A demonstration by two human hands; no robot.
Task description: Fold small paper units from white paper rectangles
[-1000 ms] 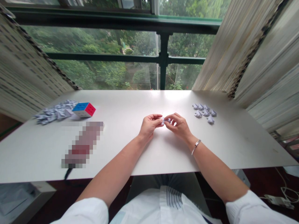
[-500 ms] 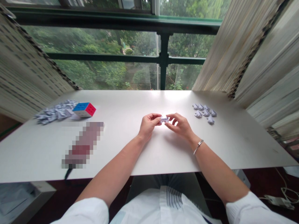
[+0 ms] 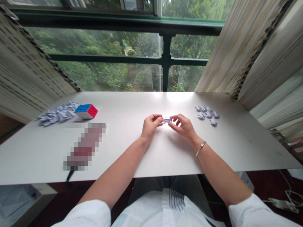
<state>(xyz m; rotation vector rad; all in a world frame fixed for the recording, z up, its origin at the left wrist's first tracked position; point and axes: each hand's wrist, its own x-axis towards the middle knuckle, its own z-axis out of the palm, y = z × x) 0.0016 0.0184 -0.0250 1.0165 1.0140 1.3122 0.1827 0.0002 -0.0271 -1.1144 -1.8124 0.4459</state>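
Between my hands, above the middle of the white table (image 3: 156, 157), is a small folded paper piece (image 3: 167, 120). My left hand (image 3: 151, 125) pinches its left end between thumb and fingers. The thumb and fingers of my right hand (image 3: 183, 126) close on its right side. To the right lies a group of several similar folded paper pieces (image 3: 208, 114), resting apart from my hands. The exact folds of the held piece are too small to make out.
At the far left lies a heap of folded paper strips (image 3: 55, 114). Beside it a puzzle cube (image 3: 86, 111) rests on some paper. Nearer me is a blurred-out flat object (image 3: 85, 146) with a dark strap. Curtains (image 3: 220, 47) flank the window behind the table.
The folded paper piece has turned slightly between my fingers and more of its pointed shape shows. Both hands have stayed almost in place.
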